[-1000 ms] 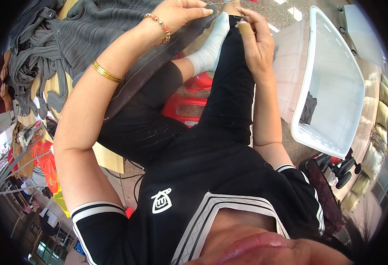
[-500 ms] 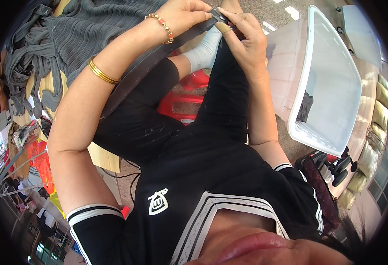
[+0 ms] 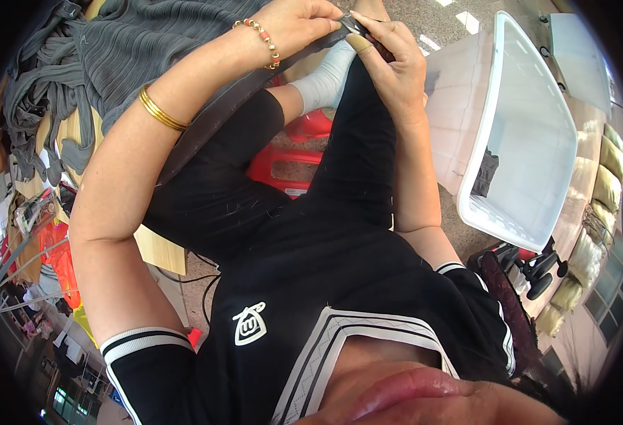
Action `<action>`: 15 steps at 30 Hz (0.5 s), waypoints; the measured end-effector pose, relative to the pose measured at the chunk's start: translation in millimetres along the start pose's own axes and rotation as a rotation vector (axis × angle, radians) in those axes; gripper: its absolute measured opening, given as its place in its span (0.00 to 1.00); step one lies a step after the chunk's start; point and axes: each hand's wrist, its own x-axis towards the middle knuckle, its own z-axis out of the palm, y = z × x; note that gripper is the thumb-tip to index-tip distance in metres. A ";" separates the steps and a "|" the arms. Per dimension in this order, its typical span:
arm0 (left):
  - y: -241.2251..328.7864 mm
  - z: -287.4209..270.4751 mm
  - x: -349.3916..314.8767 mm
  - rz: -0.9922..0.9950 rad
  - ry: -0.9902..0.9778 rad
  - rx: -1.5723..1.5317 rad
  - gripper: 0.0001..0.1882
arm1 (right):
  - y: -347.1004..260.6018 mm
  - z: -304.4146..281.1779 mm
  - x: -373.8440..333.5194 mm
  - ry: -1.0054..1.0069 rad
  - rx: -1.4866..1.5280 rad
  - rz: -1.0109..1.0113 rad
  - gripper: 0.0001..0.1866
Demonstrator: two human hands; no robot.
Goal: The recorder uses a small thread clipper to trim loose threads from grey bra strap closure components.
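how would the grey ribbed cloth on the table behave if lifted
Likely floppy, since the grey cloth lies in loose folds. Its ribs suggest it might stretch. It may catch or drag, as twisted strips lie heaped at its left.

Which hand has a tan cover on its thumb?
The right hand: a tan cover wraps its thumb tip. The left hand, holding the same dark grey fabric, has a bare thumb.

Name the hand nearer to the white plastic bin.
Right. The right hand is just left of the white plastic bin; the left hand is farther left, with the right hand between it and the bin.
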 end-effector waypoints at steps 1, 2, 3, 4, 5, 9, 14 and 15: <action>-0.2 0.3 -0.4 -0.001 0.002 -0.026 0.09 | 0.4 -0.6 0.1 -0.011 0.009 -0.007 0.19; 0.7 0.5 -0.3 -0.002 0.002 -0.027 0.09 | 1.0 -0.9 0.1 -0.021 0.017 -0.014 0.19; 1.8 0.3 0.3 -0.057 -0.015 -0.062 0.09 | 1.0 -0.5 0.4 -0.023 0.018 -0.013 0.19; 2.8 0.1 0.5 -0.111 -0.033 -0.097 0.09 | 0.6 0.1 1.0 -0.017 0.058 -0.024 0.18; 3.2 0.1 0.1 -0.112 -0.032 -0.099 0.09 | 0.0 0.3 1.6 -0.012 0.099 -0.036 0.18; 2.4 1.8 -0.1 -0.027 -0.024 -0.067 0.09 | -1.3 -1.3 3.1 -0.030 0.092 -0.037 0.17; 0.1 3.4 2.9 -0.043 -0.035 -0.001 0.08 | -2.7 -2.0 1.6 -0.012 0.111 -0.005 0.15; -2.4 4.3 2.4 0.021 -0.019 0.032 0.08 | -2.6 -1.3 1.5 -0.013 0.111 -0.006 0.15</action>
